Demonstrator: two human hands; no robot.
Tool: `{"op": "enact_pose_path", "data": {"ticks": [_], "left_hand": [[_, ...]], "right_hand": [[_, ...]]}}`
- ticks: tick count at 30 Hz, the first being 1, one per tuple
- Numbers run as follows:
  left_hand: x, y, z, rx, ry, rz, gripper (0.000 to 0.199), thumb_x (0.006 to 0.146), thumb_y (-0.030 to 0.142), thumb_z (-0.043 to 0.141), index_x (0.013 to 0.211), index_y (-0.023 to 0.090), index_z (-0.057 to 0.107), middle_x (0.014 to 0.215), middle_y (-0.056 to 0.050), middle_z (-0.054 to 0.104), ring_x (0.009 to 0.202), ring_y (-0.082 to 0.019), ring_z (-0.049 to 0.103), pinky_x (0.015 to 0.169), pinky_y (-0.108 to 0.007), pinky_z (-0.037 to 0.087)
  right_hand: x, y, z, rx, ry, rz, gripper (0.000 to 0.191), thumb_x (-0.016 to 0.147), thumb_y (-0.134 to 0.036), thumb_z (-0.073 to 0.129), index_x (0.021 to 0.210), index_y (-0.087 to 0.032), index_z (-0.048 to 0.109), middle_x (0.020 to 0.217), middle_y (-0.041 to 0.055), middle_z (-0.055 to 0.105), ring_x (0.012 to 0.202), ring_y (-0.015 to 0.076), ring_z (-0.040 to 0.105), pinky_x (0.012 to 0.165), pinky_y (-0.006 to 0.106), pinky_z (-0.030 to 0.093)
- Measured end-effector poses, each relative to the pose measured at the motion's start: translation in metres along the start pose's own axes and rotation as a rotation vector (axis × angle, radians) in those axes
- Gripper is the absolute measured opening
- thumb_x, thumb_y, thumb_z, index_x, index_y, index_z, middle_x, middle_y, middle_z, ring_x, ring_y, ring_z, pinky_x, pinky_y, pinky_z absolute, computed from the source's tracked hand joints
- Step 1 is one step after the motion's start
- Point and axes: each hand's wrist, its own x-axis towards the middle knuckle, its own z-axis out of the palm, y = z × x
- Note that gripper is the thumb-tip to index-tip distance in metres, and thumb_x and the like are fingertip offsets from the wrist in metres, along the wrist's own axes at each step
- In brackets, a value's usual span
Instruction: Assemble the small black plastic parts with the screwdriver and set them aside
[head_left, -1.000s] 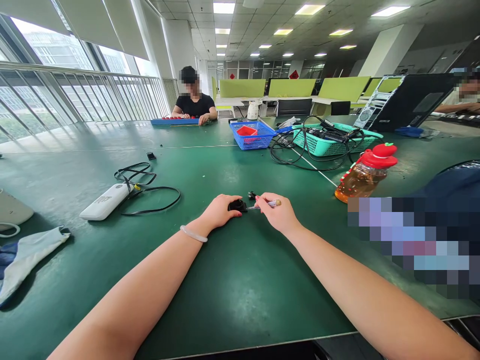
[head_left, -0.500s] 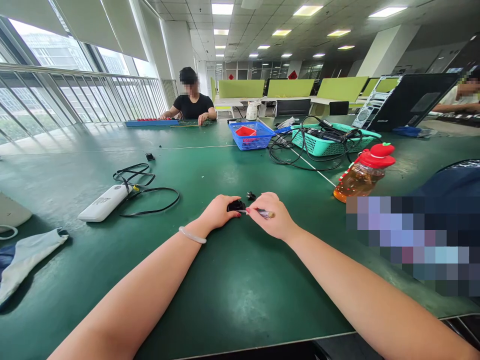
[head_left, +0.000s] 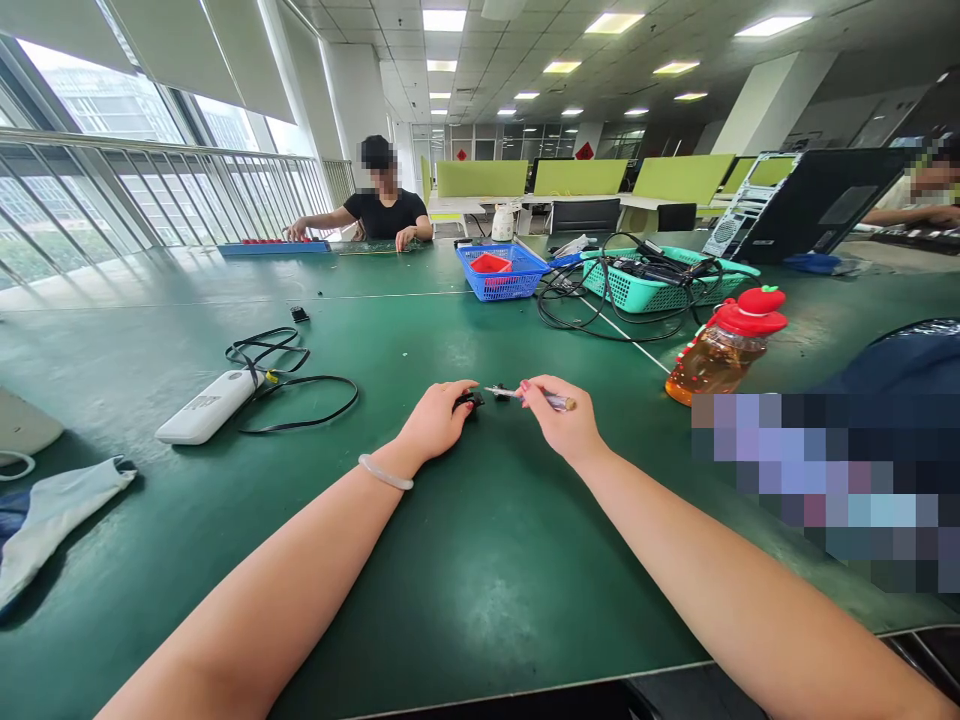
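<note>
My left hand (head_left: 436, 420), with a pale bangle at its wrist, is closed on a small black plastic piece (head_left: 470, 399) at the middle of the table. Fingers hide part of that piece, so its exact kind is unclear. In my right hand (head_left: 561, 412) is a screwdriver (head_left: 556, 399) with a translucent handle, held almost level. Its thin metal shaft points left, the tip just short of the black piece. Behind the shaft lie small dark and metallic parts (head_left: 500, 389), partly covered by it.
A white power bank (head_left: 210, 405) with a black strap lies left, near a fabric piece (head_left: 64, 520). Farther back are a blue basket (head_left: 504, 287) and a green basket (head_left: 637, 291) with black cables. A red-lidded bottle (head_left: 716, 365) stands right. A person (head_left: 388, 212) sits opposite.
My right hand and the screwdriver have drawn back to the right, off the black piece. My left fingers have shifted over it. The person opposite has reached sideways, and the blue tray there has moved left.
</note>
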Motion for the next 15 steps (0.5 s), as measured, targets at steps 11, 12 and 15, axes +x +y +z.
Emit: {"op": "enact_pose_path", "data": {"ticks": [11, 12, 15], "left_hand": [[-0.002, -0.002, -0.002, 0.271, -0.026, -0.291, 0.042, 0.090, 0.018, 0.038, 0.116, 0.029, 0.070, 0.125, -0.010, 0.062, 0.118, -0.031, 0.051, 0.102, -0.053, 0.038], [-0.002, -0.001, -0.002, 0.270, -0.023, -0.291, 0.041, 0.090, 0.018, 0.038, 0.112, 0.029, 0.071, 0.125, -0.009, 0.062, 0.120, -0.031, 0.051, 0.104, -0.054, 0.036], [-0.001, 0.000, -0.002, 0.222, -0.008, -0.264, 0.038, 0.092, 0.023, 0.036, 0.108, 0.026, 0.070, 0.126, -0.007, 0.063, 0.123, -0.028, 0.050, 0.111, -0.050, 0.032]], "right_hand": [[0.008, 0.029, -0.001, 0.000, -0.046, 0.307, 0.031, 0.080, -0.050, 0.060, 0.079, -0.022, 0.072, 0.077, 0.0036, 0.070, 0.068, 0.0184, 0.060, 0.061, 0.029, 0.043], [0.008, 0.029, 0.000, 0.035, -0.071, 0.311, 0.031, 0.080, -0.050, 0.060, 0.078, -0.021, 0.072, 0.077, 0.0035, 0.070, 0.068, 0.0183, 0.060, 0.061, 0.029, 0.042], [0.007, 0.025, 0.001, 0.150, -0.110, 0.298, 0.033, 0.080, -0.050, 0.060, 0.073, -0.020, 0.071, 0.072, 0.0031, 0.068, 0.069, 0.0182, 0.060, 0.064, 0.029, 0.043]]}}
